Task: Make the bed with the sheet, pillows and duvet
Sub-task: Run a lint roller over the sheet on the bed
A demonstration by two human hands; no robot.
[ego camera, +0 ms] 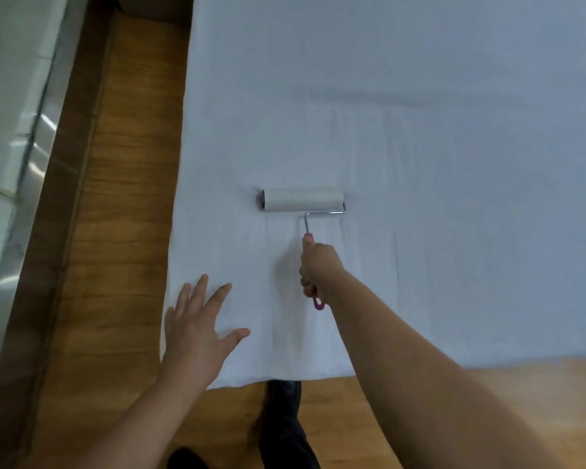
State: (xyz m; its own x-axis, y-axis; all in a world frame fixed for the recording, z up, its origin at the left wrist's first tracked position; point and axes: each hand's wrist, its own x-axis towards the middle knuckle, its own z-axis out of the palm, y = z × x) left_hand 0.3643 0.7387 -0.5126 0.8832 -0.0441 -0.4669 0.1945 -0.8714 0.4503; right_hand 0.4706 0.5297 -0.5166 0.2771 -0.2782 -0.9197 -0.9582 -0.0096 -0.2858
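A white sheet (420, 130) covers the bed and fills most of the view. On it lies a white lint roller (303, 199) with a metal frame and a pink handle. My right hand (318, 269) grips that handle, with the roller head pressed on the sheet ahead of it. My left hand (198, 328) rests flat with fingers spread on the sheet at the bed's near left corner. Faint creases run along the sheet around the roller. No pillows or duvet are in view.
A wooden floor (122, 231) runs along the left side and the near edge of the bed. A pale wall with a shiny metal strip (24, 147) stands at the far left. My dark shoe (285, 424) stands on the floor by the bed's near edge.
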